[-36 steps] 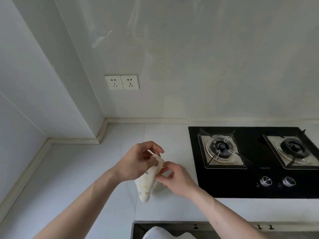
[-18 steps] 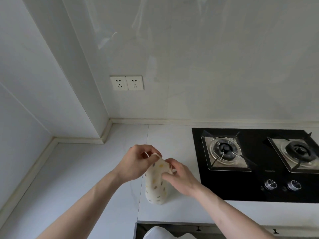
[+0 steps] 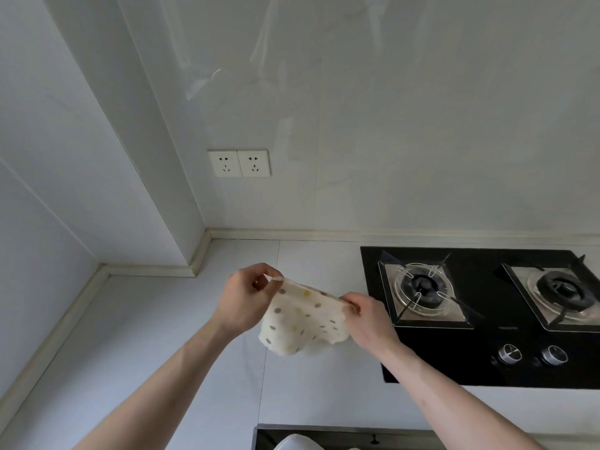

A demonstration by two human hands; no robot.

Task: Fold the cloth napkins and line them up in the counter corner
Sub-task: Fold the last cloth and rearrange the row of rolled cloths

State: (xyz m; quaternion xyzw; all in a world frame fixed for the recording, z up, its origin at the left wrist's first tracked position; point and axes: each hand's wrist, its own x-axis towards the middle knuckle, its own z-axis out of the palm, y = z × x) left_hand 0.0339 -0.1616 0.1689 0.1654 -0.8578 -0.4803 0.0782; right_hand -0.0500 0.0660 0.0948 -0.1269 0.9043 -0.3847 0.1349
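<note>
Spotted cloth napkin held in the air above the white counter, left of the black gas hob. Left hand pinches its far left corner; right hand pinches its right corner. The lower edge hangs loose, its rear layer blurred. The hob's right burner is cut off by the frame edge.

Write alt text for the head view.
Two hands hold a dotted napkin spread above a white counter, the left hand pinching one top corner and the right hand the other. A black gas hob sits to the right, and two wall sockets are behind.
</note>
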